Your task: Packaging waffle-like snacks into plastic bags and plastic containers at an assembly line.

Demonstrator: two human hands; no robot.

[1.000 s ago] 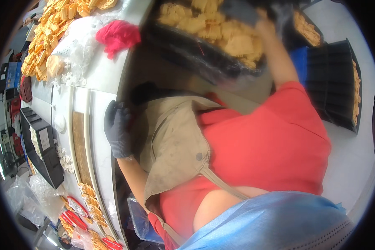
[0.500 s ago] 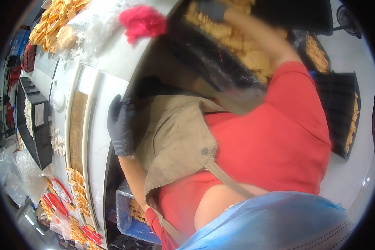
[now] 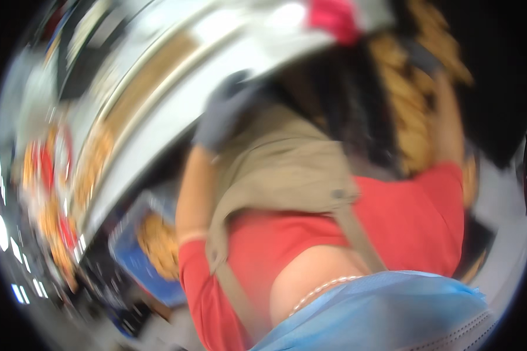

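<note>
The whole picture is motion-blurred. My left hand [image 3: 222, 117], in a dark glove, is at the edge of the white counter [image 3: 158, 134], in front of my beige apron; I cannot make out its fingers. My right arm reaches up and to the right. There my right hand [image 3: 424, 55], also gloved, grips a black tray [image 3: 386, 149] heaped with golden fried pieces [image 3: 413, 128], held up at chest height to my right.
A red cloth [image 3: 334, 20] lies on the counter at the top. Below the counter's edge stands a blue crate [image 3: 140, 266] with more golden pieces. Red and orange packets [image 3: 47, 199] blur together at the far left.
The view has swung round, so the counter now runs diagonally. The tray with my right hand has moved from top centre to the upper right. My left hand stays by the counter's edge.
</note>
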